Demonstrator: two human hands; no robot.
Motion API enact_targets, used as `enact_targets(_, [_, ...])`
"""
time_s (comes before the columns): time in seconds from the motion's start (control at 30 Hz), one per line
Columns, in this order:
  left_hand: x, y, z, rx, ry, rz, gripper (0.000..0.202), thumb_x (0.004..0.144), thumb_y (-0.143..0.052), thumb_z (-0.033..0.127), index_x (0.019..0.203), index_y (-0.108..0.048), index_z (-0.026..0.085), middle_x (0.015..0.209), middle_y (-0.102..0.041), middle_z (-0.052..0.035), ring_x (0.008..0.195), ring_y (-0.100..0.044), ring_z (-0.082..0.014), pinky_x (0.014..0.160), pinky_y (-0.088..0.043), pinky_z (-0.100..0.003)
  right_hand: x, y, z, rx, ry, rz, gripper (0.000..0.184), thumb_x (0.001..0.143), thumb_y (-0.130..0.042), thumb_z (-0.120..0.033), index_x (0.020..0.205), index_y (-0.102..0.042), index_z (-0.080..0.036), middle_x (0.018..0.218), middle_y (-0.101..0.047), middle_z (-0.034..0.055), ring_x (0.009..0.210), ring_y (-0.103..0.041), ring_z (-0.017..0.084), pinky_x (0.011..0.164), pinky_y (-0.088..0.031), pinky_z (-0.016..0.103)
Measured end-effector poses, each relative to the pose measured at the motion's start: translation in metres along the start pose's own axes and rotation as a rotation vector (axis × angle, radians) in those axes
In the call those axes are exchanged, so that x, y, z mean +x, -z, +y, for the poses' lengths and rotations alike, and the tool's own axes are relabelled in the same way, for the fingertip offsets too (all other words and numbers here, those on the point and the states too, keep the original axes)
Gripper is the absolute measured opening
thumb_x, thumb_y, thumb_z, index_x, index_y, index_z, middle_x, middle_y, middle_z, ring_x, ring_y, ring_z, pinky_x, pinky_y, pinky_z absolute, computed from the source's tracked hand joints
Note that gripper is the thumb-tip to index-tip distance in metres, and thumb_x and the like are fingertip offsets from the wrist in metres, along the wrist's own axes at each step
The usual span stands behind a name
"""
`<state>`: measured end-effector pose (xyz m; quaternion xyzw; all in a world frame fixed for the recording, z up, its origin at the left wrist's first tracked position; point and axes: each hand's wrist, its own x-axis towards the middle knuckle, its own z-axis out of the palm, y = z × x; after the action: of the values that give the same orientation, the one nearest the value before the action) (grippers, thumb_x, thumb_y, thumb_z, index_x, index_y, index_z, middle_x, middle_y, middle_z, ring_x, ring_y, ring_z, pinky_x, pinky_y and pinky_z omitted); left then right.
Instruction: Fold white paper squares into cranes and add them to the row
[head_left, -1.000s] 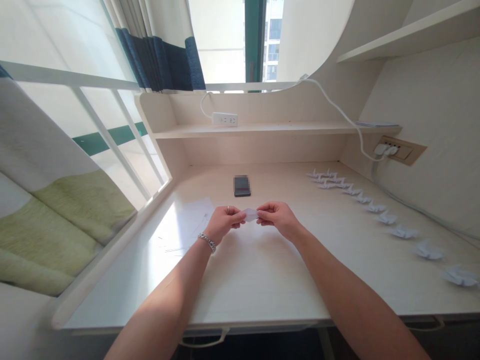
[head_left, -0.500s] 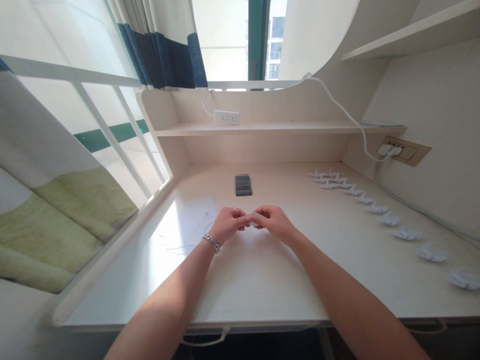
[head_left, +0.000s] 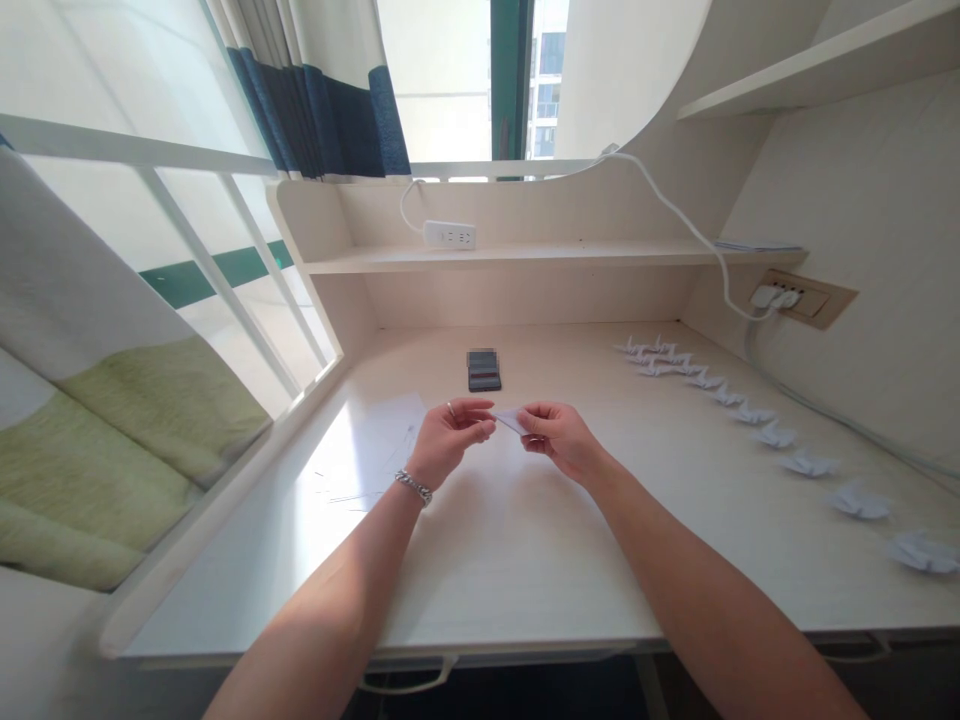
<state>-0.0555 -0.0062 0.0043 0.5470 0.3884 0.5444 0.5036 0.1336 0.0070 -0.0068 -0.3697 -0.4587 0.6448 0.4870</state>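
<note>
A small folded white paper piece [head_left: 510,418] is held just above the middle of the pale wooden desk [head_left: 525,540]. My right hand [head_left: 559,438] pinches its right end between thumb and fingers. My left hand [head_left: 450,440], with a ring and a metal bracelet at the wrist, has its fingers curled, their tips at the paper's left end. Whether the left fingers grip the paper or only touch it is unclear.
A dark phone [head_left: 484,369] lies behind the hands. White paper sheets [head_left: 375,445] lie to the left. Several folded paper cranes [head_left: 772,434] line the desk's right side. A power strip [head_left: 449,235] sits on the shelf, its cable running to a wall socket [head_left: 796,297].
The hands pressed together over the paper half a second ago; now they have parted slightly, the left fingers have loosened and the paper shows between them again.
</note>
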Motion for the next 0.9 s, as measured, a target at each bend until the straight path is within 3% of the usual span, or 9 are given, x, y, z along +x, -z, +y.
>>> enact_targets(0.2, [-0.004, -0.012, 0.002, 0.022, -0.046, 0.039, 0.029, 0.059, -0.084, 0.033, 0.079, -0.074, 0.015, 0.063, -0.069, -0.0035, 0.059, -0.060, -0.0142, 0.063, -0.050, -0.032, -0.001, -0.002, 0.002, 0.080, -0.032, -0.097, 0.037, 0.056, -0.086, -0.042, 0.075, -0.071, -0.014, 0.063, -0.057, -0.0003, 0.056, -0.048, 0.009, 0.056, -0.041, 0.025])
enact_targets(0.53, [-0.006, -0.013, 0.004, 0.015, -0.075, 0.037, 0.028, 0.062, -0.083, 0.035, 0.080, -0.073, 0.015, 0.065, -0.070, -0.0041, 0.059, -0.063, -0.0149, 0.063, -0.052, -0.032, -0.002, -0.004, 0.001, 0.136, -0.052, -0.155, 0.033, 0.059, -0.086, -0.039, 0.078, -0.073, -0.014, 0.063, -0.054, -0.0016, 0.056, -0.045, 0.008, 0.055, -0.039, 0.024])
enact_targets(0.73, [-0.007, -0.013, 0.006, 0.031, -0.037, 0.044, 0.026, 0.066, -0.079, 0.030, 0.085, -0.072, 0.014, 0.065, -0.070, -0.0046, 0.062, -0.065, -0.0159, 0.067, -0.054, -0.032, 0.000, -0.002, 0.006, 0.088, -0.042, -0.107, 0.035, 0.059, -0.085, -0.042, 0.078, -0.072, -0.017, 0.069, -0.062, -0.0004, 0.058, -0.052, 0.009, 0.058, -0.042, 0.025])
enact_targets(0.9, [-0.005, -0.011, 0.002, 0.045, -0.003, 0.050, 0.020, 0.066, -0.075, 0.020, 0.084, -0.072, 0.013, 0.070, -0.072, -0.0050, 0.063, -0.065, -0.0151, 0.068, -0.054, -0.031, -0.001, -0.004, 0.006, -0.103, 0.010, -0.053, 0.037, 0.063, -0.080, -0.047, 0.085, -0.074, -0.018, 0.078, -0.069, 0.0033, 0.064, -0.058, 0.011, 0.064, -0.045, 0.027])
